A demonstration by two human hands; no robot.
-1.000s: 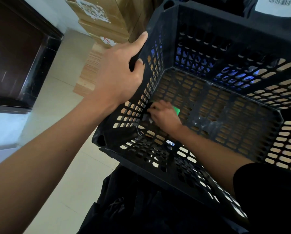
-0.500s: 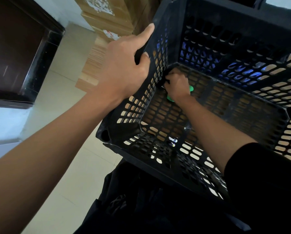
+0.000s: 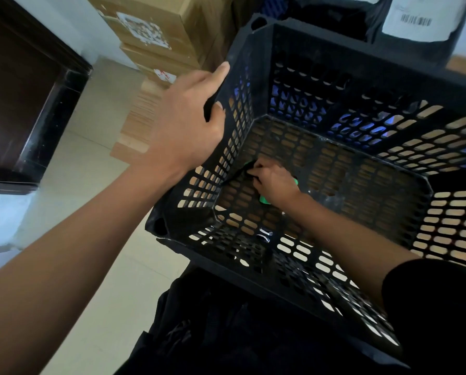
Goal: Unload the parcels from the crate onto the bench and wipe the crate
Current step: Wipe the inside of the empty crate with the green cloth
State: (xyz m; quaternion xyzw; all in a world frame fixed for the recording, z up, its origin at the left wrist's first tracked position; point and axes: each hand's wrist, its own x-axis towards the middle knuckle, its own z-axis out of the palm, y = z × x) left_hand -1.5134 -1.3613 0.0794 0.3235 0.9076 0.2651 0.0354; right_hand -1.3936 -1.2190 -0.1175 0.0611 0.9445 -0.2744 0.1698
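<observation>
Over the pale floor (image 3: 72,261) my left hand (image 3: 183,131) grips the emptied crate (image 3: 253,60) (wiping step, I judge), right hand (image 3: 274,182) fingers pinching the green cloth (image 3: 264,199); next, the uncleaned base.

The black perforated crate (image 3: 334,169) sits tilted, open top toward the camera, with no parcels inside.

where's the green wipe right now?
Head view: the green wipe is under the right hand, pressed on the crate floor near its left wall, below where the left hand grips the rim.
</observation>
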